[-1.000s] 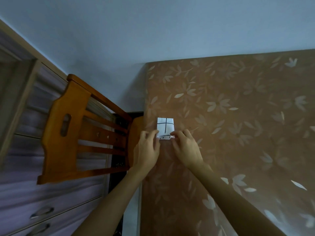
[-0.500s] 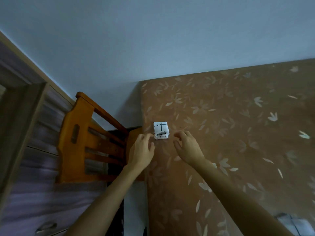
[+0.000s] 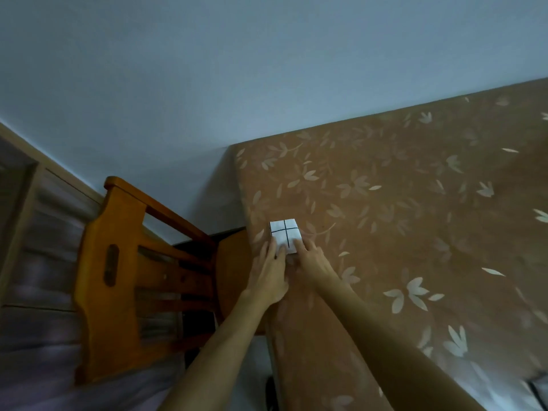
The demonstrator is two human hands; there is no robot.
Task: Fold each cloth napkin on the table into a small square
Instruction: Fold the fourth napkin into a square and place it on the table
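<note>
A white cloth napkin (image 3: pixel 285 234) with black cross lines lies folded into a small square near the left edge of the table (image 3: pixel 415 232), which has a brown cloth with pale flowers. My left hand (image 3: pixel 268 274) lies flat with its straight fingers pressing the napkin's near left corner. My right hand (image 3: pixel 314 262) presses the near right corner with straight fingers. Both hands cover the napkin's near edge.
An orange wooden chair (image 3: pixel 118 277) stands against the table's left side. Behind it is a drawer unit (image 3: pixel 29 262). A pale wall (image 3: pixel 267 84) runs along the table's far edge. Another white cloth (image 3: pixel 536 393) shows at the lower right corner.
Half a second ago both hands hovered just short of the napkin; now their fingers press down on its near corners. The view has shifted a little.
</note>
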